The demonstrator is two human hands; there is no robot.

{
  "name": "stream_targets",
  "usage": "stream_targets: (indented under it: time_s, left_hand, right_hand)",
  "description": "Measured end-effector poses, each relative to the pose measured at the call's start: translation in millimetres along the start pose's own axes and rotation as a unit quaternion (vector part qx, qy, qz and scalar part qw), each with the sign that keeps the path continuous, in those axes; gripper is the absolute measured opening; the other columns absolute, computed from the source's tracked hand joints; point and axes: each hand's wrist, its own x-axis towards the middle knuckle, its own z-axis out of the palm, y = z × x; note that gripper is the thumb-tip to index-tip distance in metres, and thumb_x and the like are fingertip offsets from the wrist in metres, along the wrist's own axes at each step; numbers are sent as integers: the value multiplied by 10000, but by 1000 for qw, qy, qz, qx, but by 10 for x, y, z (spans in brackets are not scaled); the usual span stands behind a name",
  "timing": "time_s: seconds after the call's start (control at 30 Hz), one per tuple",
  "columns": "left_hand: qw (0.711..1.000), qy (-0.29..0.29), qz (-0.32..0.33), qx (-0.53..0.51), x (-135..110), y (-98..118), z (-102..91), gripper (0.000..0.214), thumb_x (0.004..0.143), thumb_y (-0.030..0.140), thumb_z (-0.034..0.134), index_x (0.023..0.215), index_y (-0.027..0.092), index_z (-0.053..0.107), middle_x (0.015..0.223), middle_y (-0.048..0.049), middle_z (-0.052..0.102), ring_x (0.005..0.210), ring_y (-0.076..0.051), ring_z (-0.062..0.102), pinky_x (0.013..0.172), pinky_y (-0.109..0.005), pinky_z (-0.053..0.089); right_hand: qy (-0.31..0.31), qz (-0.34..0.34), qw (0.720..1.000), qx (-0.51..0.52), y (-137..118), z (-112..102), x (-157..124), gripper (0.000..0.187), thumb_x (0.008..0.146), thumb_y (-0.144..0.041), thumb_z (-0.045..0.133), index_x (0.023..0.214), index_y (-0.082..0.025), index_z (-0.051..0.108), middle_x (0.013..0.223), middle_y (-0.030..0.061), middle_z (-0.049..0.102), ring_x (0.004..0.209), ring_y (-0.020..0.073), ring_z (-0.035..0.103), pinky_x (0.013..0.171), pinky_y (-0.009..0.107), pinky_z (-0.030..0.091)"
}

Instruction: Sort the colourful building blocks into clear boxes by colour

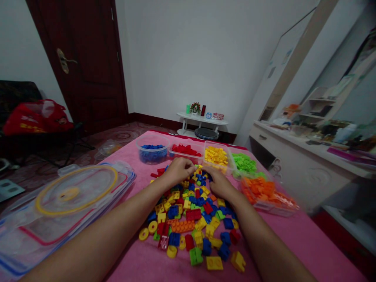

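A heap of mixed plastic building blocks [194, 219] in red, yellow, blue, green and orange lies on a pink cloth [293, 243]. Both my hands rest at the far end of the heap. My left hand [178, 170] lies palm down with its fingers curled onto the blocks. My right hand [219, 184] is beside it, fingers bent down into the pile. What the fingertips of either hand grip is hidden by the hands themselves.
Behind the heap stand clear tubs of sorted blocks: blue [152, 150], red [185, 150], yellow [216, 156], green [244, 162], orange [266, 192]. Stacked lids [63, 199] lie at the left. A white dresser [305, 164] is to the right, a dark door [88, 62] at the back.
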Motion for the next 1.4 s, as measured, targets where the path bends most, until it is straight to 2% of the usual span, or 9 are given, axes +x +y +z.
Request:
stream_targets:
  time_s: [0.17, 0.4, 0.6, 0.77, 0.87, 0.97, 1.17, 1.3, 1.4]
  left_hand:
    - [1000, 4, 1, -13, 3, -14, 3, 301, 780, 352, 498, 724, 128, 690, 621, -28, 635, 552, -113, 503, 507, -204, 308]
    - [999, -36, 34, 1, -37, 35, 50, 219, 747, 262, 527, 803, 149, 707, 743, -32, 686, 633, -132, 568, 578, -209, 373]
    - [997, -50, 53, 3, -56, 75, 43, 204, 735, 194, 518, 792, 158, 710, 761, -27, 693, 671, -142, 597, 601, -212, 388]
    - [997, -47, 57, 3, -53, 49, 54, 197, 746, 214, 519, 778, 152, 704, 738, -27, 687, 657, -140, 595, 585, -209, 379]
    - [997, -48, 60, 4, -50, 34, 59, 198, 751, 215, 516, 770, 148, 702, 735, -27, 685, 638, -134, 584, 590, -208, 379]
    - [997, -51, 57, 3, -46, 22, 61, 206, 758, 230, 515, 774, 144, 701, 720, -26, 681, 620, -129, 573, 578, -206, 376]
    - [997, -46, 55, 5, -46, 51, 49, 214, 756, 226, 513, 781, 136, 705, 720, -28, 678, 623, -127, 567, 589, -206, 379]
    - [998, -38, 53, -3, -51, 87, 34, 233, 760, 231, 509, 813, 126, 710, 740, -37, 682, 639, -132, 572, 590, -210, 377]
    - [998, -33, 57, -8, -51, 84, 28, 232, 760, 232, 511, 817, 126, 710, 745, -38, 682, 653, -133, 576, 579, -208, 369]
  right_hand:
    - [2, 73, 997, 38, 25, -223, 41, 405, 643, -12, 409, 909, -169, 670, 903, 34, 690, 818, 151, 618, 732, 239, 451]
    - [-40, 124, 987, -97, 60, -282, -45, 256, 686, -164, 534, 894, -206, 678, 805, 27, 682, 703, 150, 596, 586, 225, 378]
    - [-75, 128, 980, -133, -49, -326, -80, 186, 642, -276, 640, 818, -218, 648, 758, 6, 651, 665, 136, 562, 533, 215, 325]
    - [-92, 136, 975, -149, -72, -324, -70, 155, 602, -227, 652, 748, -186, 616, 713, 8, 632, 614, 125, 538, 507, 216, 300]
    - [-44, 151, 981, -116, -47, -379, -43, 212, 699, -233, 561, 894, -186, 630, 700, 13, 641, 601, 127, 553, 540, 221, 338]
    - [27, 140, 980, -141, 8, -371, -42, 267, 752, -229, 510, 986, -201, 636, 829, 46, 669, 715, 154, 585, 633, 245, 375]
    - [-12, 128, 980, -153, 80, -194, -91, 143, 646, -155, 620, 776, -172, 678, 859, 56, 680, 806, 175, 596, 701, 244, 395]
    - [37, 116, 986, -113, -38, -206, -20, 188, 726, -206, 551, 845, -175, 693, 814, 45, 694, 761, 163, 612, 689, 240, 418]
    - [87, 79, 990, -72, -108, -163, 37, 253, 737, -208, 539, 930, -166, 698, 898, 65, 704, 826, 181, 623, 751, 260, 436]
